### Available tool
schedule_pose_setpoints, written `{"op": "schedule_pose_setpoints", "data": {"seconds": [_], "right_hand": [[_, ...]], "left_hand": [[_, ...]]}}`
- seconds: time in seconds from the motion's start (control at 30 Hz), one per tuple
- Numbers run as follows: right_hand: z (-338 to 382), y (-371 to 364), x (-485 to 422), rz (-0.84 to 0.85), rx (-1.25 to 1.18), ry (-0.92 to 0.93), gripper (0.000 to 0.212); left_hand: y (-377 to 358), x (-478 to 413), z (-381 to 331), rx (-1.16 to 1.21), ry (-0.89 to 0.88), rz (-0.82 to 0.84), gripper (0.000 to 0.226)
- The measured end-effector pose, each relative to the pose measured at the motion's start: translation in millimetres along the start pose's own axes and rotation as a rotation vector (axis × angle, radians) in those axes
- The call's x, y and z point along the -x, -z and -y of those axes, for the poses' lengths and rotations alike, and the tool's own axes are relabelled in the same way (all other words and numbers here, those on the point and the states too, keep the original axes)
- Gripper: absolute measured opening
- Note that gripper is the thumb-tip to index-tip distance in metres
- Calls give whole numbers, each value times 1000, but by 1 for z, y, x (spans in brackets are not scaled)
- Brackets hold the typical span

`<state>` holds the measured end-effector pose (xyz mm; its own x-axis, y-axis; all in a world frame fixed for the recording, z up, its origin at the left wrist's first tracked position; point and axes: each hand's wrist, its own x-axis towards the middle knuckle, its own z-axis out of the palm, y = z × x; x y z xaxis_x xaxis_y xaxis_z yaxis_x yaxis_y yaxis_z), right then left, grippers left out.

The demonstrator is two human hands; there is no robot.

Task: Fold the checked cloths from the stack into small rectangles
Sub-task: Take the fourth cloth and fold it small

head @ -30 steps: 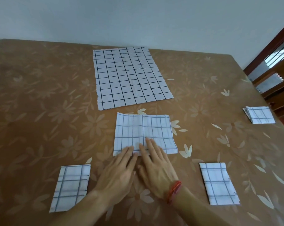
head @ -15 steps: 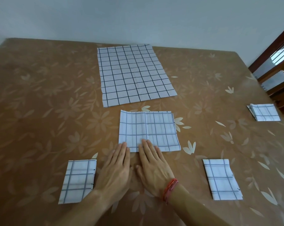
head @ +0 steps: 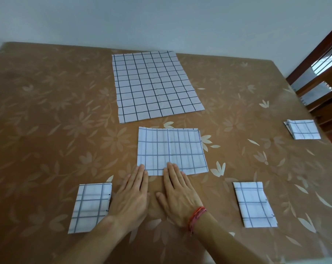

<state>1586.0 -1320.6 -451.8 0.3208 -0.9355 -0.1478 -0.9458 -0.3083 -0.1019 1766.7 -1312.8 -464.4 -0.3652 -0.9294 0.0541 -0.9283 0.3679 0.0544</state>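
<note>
A half-folded checked cloth lies in the middle of the table, its near edge facing me. My left hand and my right hand lie flat side by side on the table, fingers straight, their fingertips touching that cloth's near edge. Farther back, the flat stack of checked cloths lies spread out. Three small folded rectangles lie around: one at near left, one at near right, one at far right.
The table wears a brown flowered cover. A wooden chair stands past the table's right edge. A pale wall runs behind the far edge.
Both hands have slid back toward me along the cloth, from resting on its near part to only the fingertips at its near edge. The view has tilted slightly.
</note>
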Motion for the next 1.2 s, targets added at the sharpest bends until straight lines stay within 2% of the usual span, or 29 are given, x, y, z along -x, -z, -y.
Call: {"op": "schedule_pose_setpoints", "data": {"seconds": [0.3, 0.6, 0.7, 0.8, 0.9, 1.0, 1.03, 1.13, 1.2], "right_hand": [[-50, 11, 22, 117, -28, -245, 88], [-49, 19, 16, 73, -126, -306, 93], [-49, 24, 10, -41, -130, -319, 82], [-58, 27, -3, -125, -230, -363, 52], [-69, 38, -25, -176, -428, -530, 43], [-74, 58, -47, -206, -610, -669, 15], [-76, 62, -54, -189, -638, -710, 12], [-82, 70, -69, -115, -639, -852, 37], [-83, 70, -76, -94, -655, -888, 36]], "left_hand": [[0, -1, -3, 21, 57, -2, 55], [1, -2, -3, 13, 60, -6, 54], [2, -2, -3, 15, 65, 7, 54], [2, -3, -3, 25, 72, 10, 55], [1, -4, -3, 35, 81, 31, 56], [2, -4, -4, 52, 81, 43, 56], [3, -4, -4, 55, 86, 53, 57], [4, -3, -5, 66, 102, 70, 58], [4, -3, -5, 62, 110, 80, 58]]}}
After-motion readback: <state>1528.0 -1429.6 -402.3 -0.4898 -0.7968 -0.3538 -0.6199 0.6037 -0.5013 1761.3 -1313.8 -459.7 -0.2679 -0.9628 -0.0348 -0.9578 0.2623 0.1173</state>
